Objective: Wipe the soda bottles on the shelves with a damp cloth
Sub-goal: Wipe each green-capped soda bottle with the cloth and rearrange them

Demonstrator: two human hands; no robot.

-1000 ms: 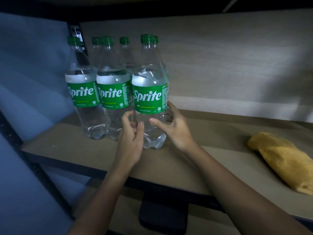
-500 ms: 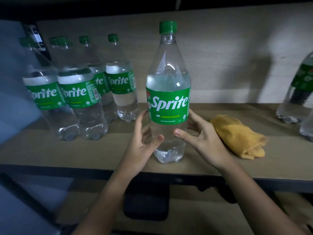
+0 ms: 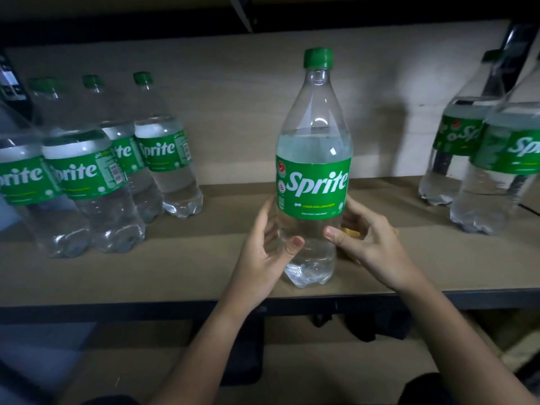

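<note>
A clear Sprite bottle (image 3: 314, 185) with a green cap and green label stands upright near the front edge of the wooden shelf (image 3: 175, 273). My left hand (image 3: 263, 252) grips its lower left side, thumb on the front. My right hand (image 3: 377, 247) holds the lower right side, thumb on the front and fingers behind. The yellow cloth (image 3: 349, 231) lies on the shelf behind my right hand, and only a sliver of it shows.
Several more Sprite bottles (image 3: 84, 176) stand grouped at the shelf's left, and two others (image 3: 496, 159) stand at the right. A dark upper shelf beam (image 3: 263, 21) runs overhead. Below are a lower shelf (image 3: 306, 375) and a dark object (image 3: 242, 346).
Both hands carried the bottle away from the left group to the shelf's middle, in front of the cloth. The view shifted right, and my right hand now covers most of the cloth.
</note>
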